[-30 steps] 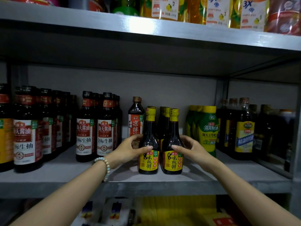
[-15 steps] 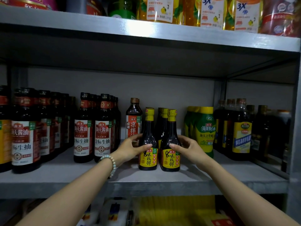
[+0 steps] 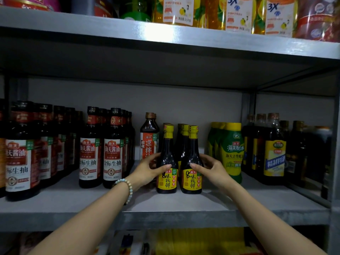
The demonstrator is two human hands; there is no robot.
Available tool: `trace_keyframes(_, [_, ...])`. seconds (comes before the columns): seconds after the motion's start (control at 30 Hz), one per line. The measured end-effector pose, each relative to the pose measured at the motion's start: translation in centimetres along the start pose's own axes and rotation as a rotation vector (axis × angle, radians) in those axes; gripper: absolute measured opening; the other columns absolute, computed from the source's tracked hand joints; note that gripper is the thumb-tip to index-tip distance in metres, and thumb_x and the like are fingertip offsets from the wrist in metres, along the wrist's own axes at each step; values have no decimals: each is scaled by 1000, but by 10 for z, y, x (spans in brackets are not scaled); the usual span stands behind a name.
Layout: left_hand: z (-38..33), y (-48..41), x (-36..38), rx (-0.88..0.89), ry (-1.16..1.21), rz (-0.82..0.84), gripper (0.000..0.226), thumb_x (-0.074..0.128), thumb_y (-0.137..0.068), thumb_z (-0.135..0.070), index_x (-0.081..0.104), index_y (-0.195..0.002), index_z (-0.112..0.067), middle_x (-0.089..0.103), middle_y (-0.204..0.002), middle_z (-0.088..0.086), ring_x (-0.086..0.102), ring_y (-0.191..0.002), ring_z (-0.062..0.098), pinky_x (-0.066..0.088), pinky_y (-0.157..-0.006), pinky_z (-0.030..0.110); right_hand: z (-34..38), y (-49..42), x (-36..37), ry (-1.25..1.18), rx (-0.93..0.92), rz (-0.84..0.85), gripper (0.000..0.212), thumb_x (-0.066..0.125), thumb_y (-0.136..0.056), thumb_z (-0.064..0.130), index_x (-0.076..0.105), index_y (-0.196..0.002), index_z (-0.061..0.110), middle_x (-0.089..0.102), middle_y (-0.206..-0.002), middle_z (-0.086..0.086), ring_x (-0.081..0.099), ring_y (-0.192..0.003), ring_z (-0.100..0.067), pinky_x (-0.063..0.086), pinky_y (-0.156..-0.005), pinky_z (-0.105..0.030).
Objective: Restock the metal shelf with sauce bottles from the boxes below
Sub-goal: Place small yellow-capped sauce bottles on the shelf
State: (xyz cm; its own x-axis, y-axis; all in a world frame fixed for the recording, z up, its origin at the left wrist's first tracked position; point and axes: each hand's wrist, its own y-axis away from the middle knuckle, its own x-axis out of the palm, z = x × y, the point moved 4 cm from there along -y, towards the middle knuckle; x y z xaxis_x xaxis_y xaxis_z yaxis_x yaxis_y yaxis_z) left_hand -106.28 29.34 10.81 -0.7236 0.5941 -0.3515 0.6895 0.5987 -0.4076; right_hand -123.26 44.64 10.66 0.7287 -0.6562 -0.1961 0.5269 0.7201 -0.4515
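Two bare forearms reach up from below, the left wrist carrying a pale beaded bracelet [image 3: 127, 188], and cross the front lip of the grey metal shelf [image 3: 165, 218] on which the goods stand. Left hand [image 3: 147, 170]: thumb laid across the front of the left-hand sauce bottle [image 3: 166, 181], a small dark glass bottle with yellow cap and yellow paper label, fingers curled round its far side; the hold sits at the shoulder, above the label. Right hand [image 3: 213, 168]: the same wrap-round hold on the right-hand sauce bottle [image 3: 192, 182], an identical bottle. Both bottles stand upright on the shelf, between the hands, just beside each other; whether they touch cannot be told. Directly beyond them, more yellow-capped bottles [image 3: 182, 140] of the same kind form a row. Beyond the left hand's fingers stands a dark bottle with a red-orange label [image 3: 148, 144]; farther to that hand's outer side are tall dark soy bottles with red-and-white labels [image 3: 112, 151]. To the right hand's outer side are green-and-yellow squeeze bottles [image 3: 232, 151]. Judged step: seating the pair at the front of its row. To do it well, slide both straight back until they meet the bottles behind, bases flat and labels facing out, then open the fingers outward without brushing the neighbours close to each hand; glass on metal probably tips readily if pushed high on the neck.
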Motion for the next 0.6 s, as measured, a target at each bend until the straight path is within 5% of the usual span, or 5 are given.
trace_keyframes(0.17, [-3, -1, 3, 17, 10, 5, 64, 70, -80, -32, 41, -136, -23, 46, -136, -1, 43, -110, 8, 41, -88, 23, -6, -9, 2, 10, 2, -12, 51, 76, -75, 28, 56, -121, 24, 63, -118, 4, 59, -109, -12, 51, -80, -21])
trace_keyframes(0.6, [3, -12, 3, 6, 8, 20, 63, 70, -80, -33, 43, -136, -23, 49, -135, -1, 45, -113, 10, 42, -87, 22, -17, -22, 2, 26, 10, -14, 63, 79, -66, 40, 58, -123, 24, 64, -120, 4, 59, -114, -16, 50, -92, -33])
